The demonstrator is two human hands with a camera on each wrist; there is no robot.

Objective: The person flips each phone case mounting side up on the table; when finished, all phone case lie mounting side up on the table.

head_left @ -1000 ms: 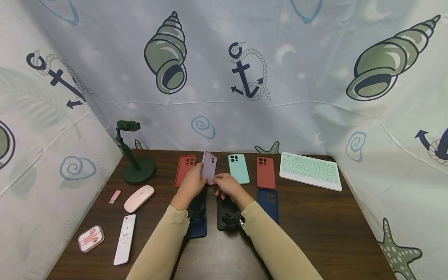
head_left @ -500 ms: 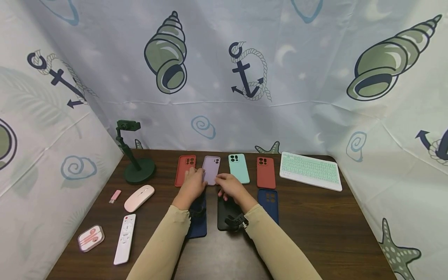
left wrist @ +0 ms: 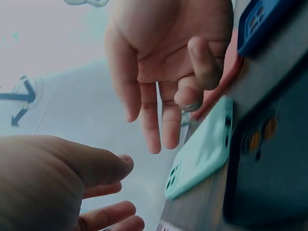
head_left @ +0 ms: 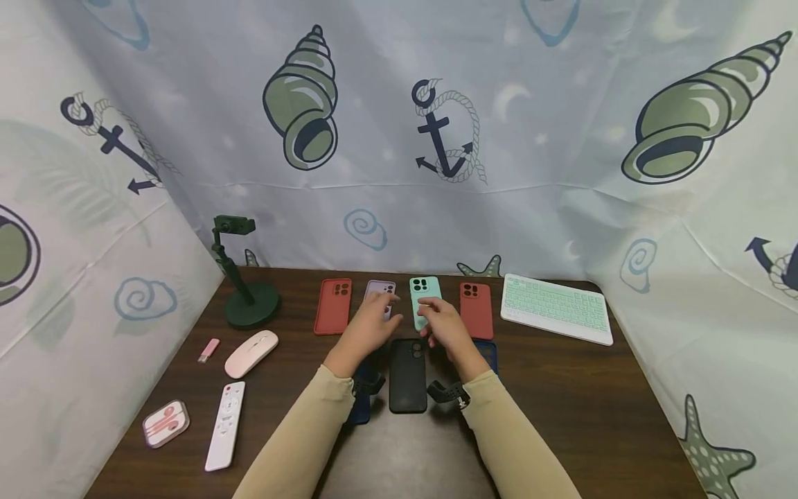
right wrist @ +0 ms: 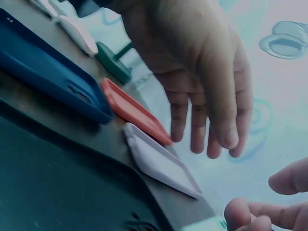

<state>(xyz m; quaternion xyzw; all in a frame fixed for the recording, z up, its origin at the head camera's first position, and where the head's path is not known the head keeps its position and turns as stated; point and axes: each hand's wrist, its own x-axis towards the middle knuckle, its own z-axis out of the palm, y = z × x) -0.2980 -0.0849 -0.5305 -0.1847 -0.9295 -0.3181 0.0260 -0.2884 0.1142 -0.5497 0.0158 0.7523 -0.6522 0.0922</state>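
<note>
Both hands hover over the phone cases, fingers loosely bent and holding nothing. My left hand (head_left: 372, 327) is over the lilac phone case (head_left: 380, 285) and partly hides it. My right hand (head_left: 444, 324) is near the mint phone case (head_left: 426, 285), its fingertips over that case's right side; I cannot tell whether they touch it. A black phone case (head_left: 407, 378) lies below, between the wrists. In the left wrist view the mint case (left wrist: 202, 151) lies beyond the right hand (left wrist: 173, 57). In the right wrist view the lilac case (right wrist: 161, 163) lies flat below the left hand (right wrist: 197, 72).
Red phone cases lie at left (head_left: 333, 306) and right (head_left: 476, 310). Blue phone cases (head_left: 358, 409) (head_left: 488, 352) are partly under the arms. A keyboard (head_left: 557, 308) stands at back right; a green stand (head_left: 252, 305), mouse (head_left: 251, 353), remote (head_left: 225, 426), USB stick (head_left: 208, 350) and earphone box (head_left: 165, 423) at left.
The lilac case, tilted up between both hands a second ago, now lies flat. Both hands have let go and shifted right, the right one over to the mint case.
</note>
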